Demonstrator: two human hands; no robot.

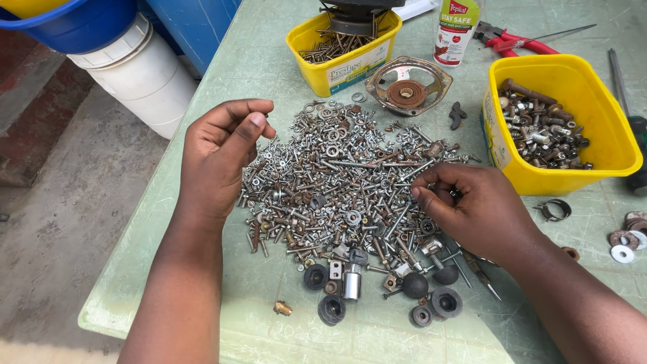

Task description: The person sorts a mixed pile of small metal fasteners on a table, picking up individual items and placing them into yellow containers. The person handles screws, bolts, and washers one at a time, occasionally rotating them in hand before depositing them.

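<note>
A wide heap of mixed screws, bolts, nuts and washers (337, 172) lies on a pale green table (202, 269). My left hand (219, 152) hovers at the heap's left edge, fingers curled, thumb pressed to fingertips; whether it pinches something small is unclear. On the heap's right side rests my right hand (472, 205), its fingertips closed among the screws around a small dark piece. Black rubber feet (330, 307) and a short metal cylinder (351, 282) lie at the heap's near edge.
A yellow tub of rusty bolts (606, 145) stands at right, another yellow tub of screws (317, 71) at the back. Between them sit a rusty round metal part (408, 86), a spray bottle (457, 30) and red pliers (515, 42). White and blue buckets (135, 67) stand left of the table.
</note>
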